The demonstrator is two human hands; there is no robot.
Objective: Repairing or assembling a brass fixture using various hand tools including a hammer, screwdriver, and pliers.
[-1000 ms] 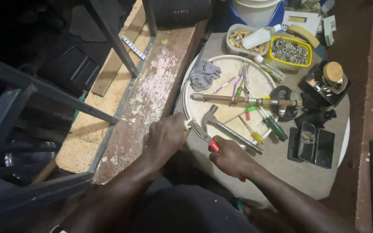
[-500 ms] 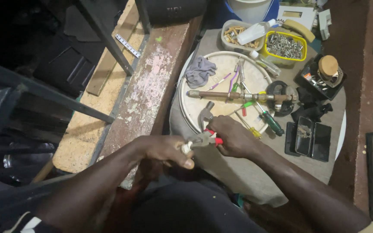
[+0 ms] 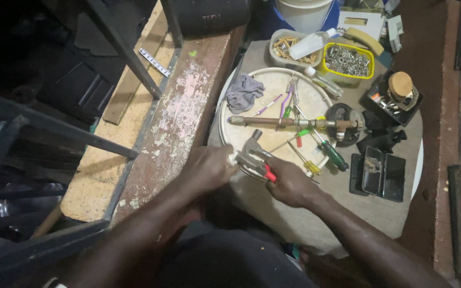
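Head view, landmark: the round white lid (image 3: 273, 90) lying on the grey surface (image 3: 305, 208); every place below is given from it.
Right hand (image 3: 293, 184): at the lid's near edge, fingers curled tight around the red-handled pliers (image 3: 257, 166).
Pliers, place: over the lid's near rim, between the 2 hands, just in front of the claw hammer (image 3: 252, 145) that lies on the lid.
Pliers, axis: the long axis runs from lower right, where the red grips sit in the right hand, to upper left, where the metal nose points at the left hand.
Left hand (image 3: 209, 169): just off the lid's near-left edge, fingertips pinched on a small pale piece (image 3: 233, 158) at the nose of the pliers; what the piece is cannot be told.
Doing it well, as a judgement: the piece looks small, so the grip on it should stay close to the nose, the pliers kept in line with it, and the squeeze steady so nothing slips.
On the lid: a grey rag (image 3: 243, 92), a long pipe (image 3: 294, 122) lying crosswise, several screwdrivers (image 3: 326, 152).
Beyond the lid: a yellow tray (image 3: 347, 60) of metal bits.
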